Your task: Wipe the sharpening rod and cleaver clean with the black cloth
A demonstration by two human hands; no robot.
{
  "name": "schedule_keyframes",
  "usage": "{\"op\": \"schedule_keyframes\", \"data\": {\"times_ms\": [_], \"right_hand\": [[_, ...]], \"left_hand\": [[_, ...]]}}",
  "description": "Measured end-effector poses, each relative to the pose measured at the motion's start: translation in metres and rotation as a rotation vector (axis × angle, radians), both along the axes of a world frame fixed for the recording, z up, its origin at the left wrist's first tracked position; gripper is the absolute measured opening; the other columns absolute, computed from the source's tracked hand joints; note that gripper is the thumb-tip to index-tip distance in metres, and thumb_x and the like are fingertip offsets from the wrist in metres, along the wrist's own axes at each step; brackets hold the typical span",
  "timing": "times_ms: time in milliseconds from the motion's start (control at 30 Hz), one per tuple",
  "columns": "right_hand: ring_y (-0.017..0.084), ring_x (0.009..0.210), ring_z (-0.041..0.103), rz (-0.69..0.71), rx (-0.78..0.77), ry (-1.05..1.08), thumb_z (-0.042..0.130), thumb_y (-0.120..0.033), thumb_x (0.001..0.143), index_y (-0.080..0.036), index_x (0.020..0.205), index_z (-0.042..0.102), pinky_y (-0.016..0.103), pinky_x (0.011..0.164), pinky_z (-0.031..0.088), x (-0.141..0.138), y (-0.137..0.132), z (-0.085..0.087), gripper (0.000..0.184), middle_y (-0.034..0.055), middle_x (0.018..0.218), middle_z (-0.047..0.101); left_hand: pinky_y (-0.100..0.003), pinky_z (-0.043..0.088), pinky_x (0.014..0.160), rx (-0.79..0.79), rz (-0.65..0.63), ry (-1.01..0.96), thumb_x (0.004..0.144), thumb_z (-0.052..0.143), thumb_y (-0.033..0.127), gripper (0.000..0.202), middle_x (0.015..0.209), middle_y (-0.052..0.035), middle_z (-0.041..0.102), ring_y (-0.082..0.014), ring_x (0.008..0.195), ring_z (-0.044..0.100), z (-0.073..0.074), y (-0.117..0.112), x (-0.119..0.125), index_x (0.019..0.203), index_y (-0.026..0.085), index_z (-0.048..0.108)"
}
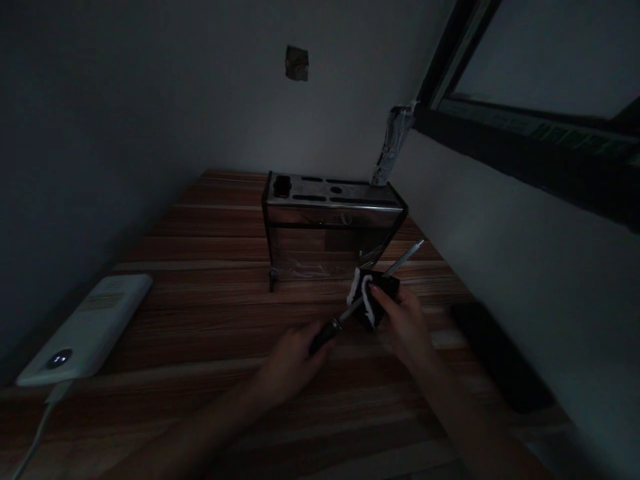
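My left hand (293, 360) is closed around the black handle of a sharpening steel (403, 258), whose slim metal rod slants up to the right. A black cloth (364, 320) with white edging is wrapped or folded against the rod, and my right hand (404, 323) pinches it there, thumb on top. The rod's tip sticks out beyond the cloth. Just behind the hands stands a knife block (335, 215) with a metal slotted top and clear front. The dim light hides finer detail of the cloth.
On the left lies a white power bank (95, 327) with a cable (37, 437). A black phone-like slab (500, 357) rests at the right by the wall. A scissor-like or wrapped grey piece (393, 143) rises from the block's rear corner. A dark window frame (520, 143) juts in above right.
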State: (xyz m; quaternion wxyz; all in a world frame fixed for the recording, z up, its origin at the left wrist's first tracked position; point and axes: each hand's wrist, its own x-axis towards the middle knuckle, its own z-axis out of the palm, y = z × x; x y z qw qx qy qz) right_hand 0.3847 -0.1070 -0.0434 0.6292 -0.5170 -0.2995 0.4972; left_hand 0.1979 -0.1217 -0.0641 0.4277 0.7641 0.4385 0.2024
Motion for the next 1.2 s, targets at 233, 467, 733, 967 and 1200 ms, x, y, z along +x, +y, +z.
{"op": "schedule_keyframes", "data": {"times_ms": [233, 467, 733, 967, 1200], "right_hand": [[0.012, 0.071, 0.064, -0.222, 0.104, 0.05, 0.077, -0.025, 0.055, -0.02, 0.075, 0.07, 0.025, 0.071, 0.05, 0.021, 0.012, 0.008, 0.022, -0.0026, 0.078, 0.071], [0.012, 0.077, 0.064, -0.413, 0.228, 0.062, 0.073, -0.022, 0.059, -0.019, 0.076, 0.069, 0.025, 0.074, 0.049, 0.047, 0.022, 0.013, 0.018, -0.0026, 0.082, 0.07], [0.013, 0.082, 0.064, -0.487, 0.283, 0.071, 0.071, -0.022, 0.062, -0.019, 0.08, 0.068, 0.026, 0.075, 0.05, 0.053, 0.023, 0.016, 0.019, -0.0017, 0.086, 0.069], [0.013, 0.079, 0.064, -0.453, 0.236, 0.11, 0.074, -0.027, 0.06, -0.02, 0.081, 0.068, 0.027, 0.071, 0.051, 0.053, 0.024, 0.015, 0.023, -0.0022, 0.086, 0.069], [0.013, 0.071, 0.065, -0.302, 0.146, 0.129, 0.076, -0.027, 0.057, -0.022, 0.079, 0.068, 0.027, 0.07, 0.052, 0.025, 0.017, 0.007, 0.024, -0.003, 0.079, 0.071]], "left_hand": [[-0.023, 0.042, 0.062, 0.003, -0.026, 0.036, 0.085, 0.043, 0.029, 0.017, 0.079, -0.0017, 0.063, -0.0157, 0.07, 0.06, -0.002, -0.001, -0.001, 0.09, 0.019, 0.056], [-0.024, 0.044, 0.068, 0.048, -0.054, 0.078, 0.084, 0.045, 0.028, 0.016, 0.085, -0.0025, 0.064, -0.0168, 0.076, 0.06, -0.002, -0.002, -0.001, 0.092, 0.02, 0.057], [-0.024, 0.045, 0.068, 0.057, -0.084, 0.112, 0.083, 0.045, 0.025, 0.018, 0.087, -0.0025, 0.064, -0.017, 0.077, 0.061, 0.0, -0.002, -0.001, 0.096, 0.021, 0.057], [-0.025, 0.044, 0.07, 0.062, -0.072, 0.08, 0.083, 0.046, 0.025, 0.019, 0.089, -0.0023, 0.064, -0.0168, 0.079, 0.06, -0.003, -0.003, -0.002, 0.098, 0.021, 0.057], [-0.024, 0.043, 0.063, 0.032, -0.038, 0.061, 0.084, 0.044, 0.026, 0.015, 0.08, -0.0025, 0.063, -0.0162, 0.071, 0.059, -0.003, -0.003, -0.001, 0.089, 0.019, 0.056]]}}
